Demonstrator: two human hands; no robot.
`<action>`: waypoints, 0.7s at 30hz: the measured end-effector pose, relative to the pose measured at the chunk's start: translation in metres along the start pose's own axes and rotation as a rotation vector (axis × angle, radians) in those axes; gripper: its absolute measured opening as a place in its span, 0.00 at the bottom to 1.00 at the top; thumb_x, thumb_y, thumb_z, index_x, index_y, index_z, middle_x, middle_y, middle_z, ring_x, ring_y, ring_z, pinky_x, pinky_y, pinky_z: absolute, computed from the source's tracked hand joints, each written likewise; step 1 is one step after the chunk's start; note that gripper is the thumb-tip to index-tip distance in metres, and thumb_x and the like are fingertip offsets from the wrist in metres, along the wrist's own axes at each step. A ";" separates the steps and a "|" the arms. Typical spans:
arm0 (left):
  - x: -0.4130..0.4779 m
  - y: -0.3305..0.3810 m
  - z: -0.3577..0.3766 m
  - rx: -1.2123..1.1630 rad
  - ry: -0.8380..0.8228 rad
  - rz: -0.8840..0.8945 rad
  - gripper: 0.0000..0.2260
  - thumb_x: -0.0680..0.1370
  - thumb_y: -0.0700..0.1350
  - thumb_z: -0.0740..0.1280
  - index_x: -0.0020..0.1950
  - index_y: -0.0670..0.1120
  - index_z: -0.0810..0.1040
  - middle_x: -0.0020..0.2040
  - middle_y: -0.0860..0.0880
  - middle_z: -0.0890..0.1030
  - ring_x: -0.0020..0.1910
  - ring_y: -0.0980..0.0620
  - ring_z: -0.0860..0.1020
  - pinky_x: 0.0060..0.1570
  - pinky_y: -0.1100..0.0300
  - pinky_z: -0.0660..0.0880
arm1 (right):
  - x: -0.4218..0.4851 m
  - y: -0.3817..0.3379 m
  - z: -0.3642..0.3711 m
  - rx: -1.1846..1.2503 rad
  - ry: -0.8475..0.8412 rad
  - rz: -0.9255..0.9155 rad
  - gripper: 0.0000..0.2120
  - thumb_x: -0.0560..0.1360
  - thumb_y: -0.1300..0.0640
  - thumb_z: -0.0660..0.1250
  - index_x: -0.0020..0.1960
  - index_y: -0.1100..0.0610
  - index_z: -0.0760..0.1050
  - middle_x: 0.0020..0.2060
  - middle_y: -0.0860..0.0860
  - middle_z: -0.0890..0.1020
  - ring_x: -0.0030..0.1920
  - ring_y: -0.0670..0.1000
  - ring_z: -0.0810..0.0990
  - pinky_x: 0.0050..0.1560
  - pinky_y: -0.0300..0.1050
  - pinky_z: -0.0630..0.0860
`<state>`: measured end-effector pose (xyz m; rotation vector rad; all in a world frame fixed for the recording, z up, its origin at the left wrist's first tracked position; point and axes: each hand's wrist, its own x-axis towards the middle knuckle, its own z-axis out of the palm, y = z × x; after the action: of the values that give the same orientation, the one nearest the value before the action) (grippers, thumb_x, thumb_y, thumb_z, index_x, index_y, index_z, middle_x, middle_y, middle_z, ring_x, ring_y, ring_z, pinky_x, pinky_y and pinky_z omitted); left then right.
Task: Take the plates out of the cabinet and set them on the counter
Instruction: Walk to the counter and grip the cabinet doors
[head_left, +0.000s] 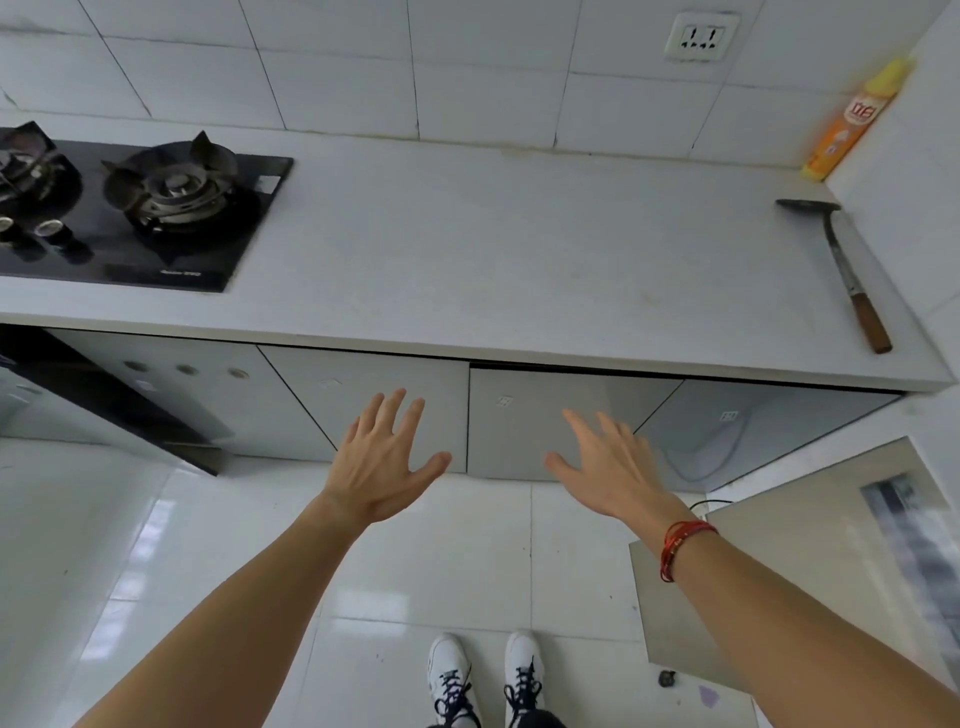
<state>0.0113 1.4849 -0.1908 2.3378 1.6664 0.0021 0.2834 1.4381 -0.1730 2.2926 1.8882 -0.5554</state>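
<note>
Both hands, left hand (382, 462) and right hand (610, 467), spread empty before the closed cabinet doors (467, 415), since I must open them before any plate reaches the counter (493, 249).

The one camera is worn on the person's head and looks forward and steeply down, with a wide angle. It stands close in front of the counter (493, 244) and the cabinet doors (519, 415) under its front edge; the tiled wall (363, 67) is at the top, the person's shoes (452, 670) at the bottom.
</note>
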 end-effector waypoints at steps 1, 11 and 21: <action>0.004 -0.002 0.002 -0.001 -0.006 -0.004 0.41 0.72 0.71 0.46 0.79 0.49 0.55 0.80 0.44 0.54 0.79 0.41 0.51 0.74 0.46 0.56 | 0.005 -0.001 0.002 0.008 -0.005 0.000 0.33 0.79 0.35 0.54 0.79 0.47 0.54 0.72 0.58 0.68 0.69 0.60 0.68 0.66 0.56 0.67; 0.032 0.001 0.006 -0.247 -0.009 -0.155 0.40 0.74 0.70 0.53 0.79 0.48 0.56 0.80 0.46 0.55 0.78 0.45 0.51 0.73 0.45 0.60 | 0.048 -0.008 0.000 0.160 -0.074 -0.017 0.32 0.79 0.37 0.56 0.79 0.49 0.55 0.75 0.57 0.65 0.73 0.59 0.65 0.69 0.56 0.65; 0.114 0.015 0.032 -1.125 -0.021 -0.608 0.32 0.78 0.59 0.63 0.79 0.50 0.57 0.76 0.51 0.63 0.73 0.48 0.65 0.68 0.51 0.64 | 0.125 -0.020 0.024 0.845 -0.171 0.202 0.36 0.78 0.40 0.63 0.79 0.51 0.54 0.73 0.53 0.69 0.68 0.53 0.71 0.65 0.51 0.69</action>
<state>0.0684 1.5793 -0.2363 0.9839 1.6388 0.6097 0.2789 1.5499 -0.2361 2.7007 1.4649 -1.7091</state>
